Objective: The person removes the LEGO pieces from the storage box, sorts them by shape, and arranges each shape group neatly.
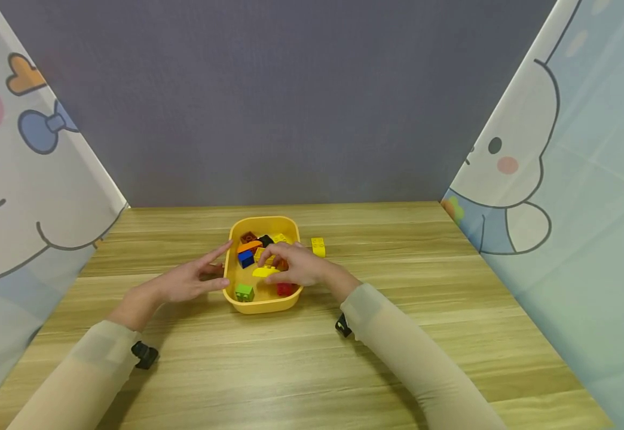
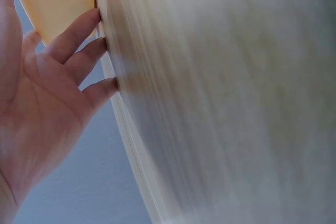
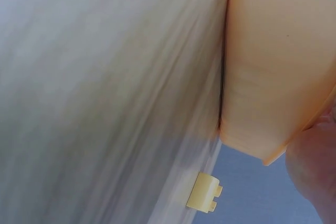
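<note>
A yellow bin (image 1: 262,307) stands on the wooden table, holding several toy building bricks. My left hand (image 1: 190,280) is at the bin's left side, fingers and thumb spread, their tips at the rim. In the left wrist view its palm shows, with several fingertips by the table surface. My right hand (image 1: 298,266) reaches over the bin's right rim. Its thumb and index finger pinch a yellow curved brick (image 1: 265,272) inside the bin. Around it lie a blue brick (image 1: 245,258), a green brick (image 1: 244,292), a red brick (image 1: 284,289) and an orange curved piece (image 1: 250,246).
A yellow brick (image 1: 318,246) lies on the table to the right of the bin, also seen in the right wrist view. A grey panel (image 1: 285,107) rises behind the table. Printed cartoon sheets hang at both sides.
</note>
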A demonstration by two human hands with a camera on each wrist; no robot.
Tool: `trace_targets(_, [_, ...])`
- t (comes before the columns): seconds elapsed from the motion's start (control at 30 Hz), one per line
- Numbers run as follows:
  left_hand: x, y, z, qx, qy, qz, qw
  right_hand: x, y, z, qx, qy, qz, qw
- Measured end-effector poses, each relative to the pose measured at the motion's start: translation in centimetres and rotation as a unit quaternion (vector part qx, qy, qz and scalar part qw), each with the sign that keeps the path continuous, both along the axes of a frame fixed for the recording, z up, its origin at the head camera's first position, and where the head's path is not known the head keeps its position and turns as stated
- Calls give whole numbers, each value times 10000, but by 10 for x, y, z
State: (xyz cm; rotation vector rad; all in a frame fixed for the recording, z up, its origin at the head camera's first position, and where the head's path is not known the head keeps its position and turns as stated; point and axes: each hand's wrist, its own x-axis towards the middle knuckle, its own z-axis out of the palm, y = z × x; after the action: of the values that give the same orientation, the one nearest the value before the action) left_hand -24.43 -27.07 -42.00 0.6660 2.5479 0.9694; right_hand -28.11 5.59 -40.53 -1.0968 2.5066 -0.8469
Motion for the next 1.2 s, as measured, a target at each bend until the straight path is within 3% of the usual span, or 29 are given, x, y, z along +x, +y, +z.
trace_targets(0.33, [-2,-2,-3,-30,82,1,10000,-1,1,1,91,402,134,9991])
trace_targets(0.73, [0,-1,-1,-56,97,-25,9999,-2,2,5,-128,282,235,9992])
trace_targets(0.97, [1,-2,-3,-84,80,60,9999,0,5,8,-609,-80,49,9981])
trace_targets(1.2, [1,-2,-3,-141,20,123,9998,-1,11,11,-1221,-11,-429,9916])
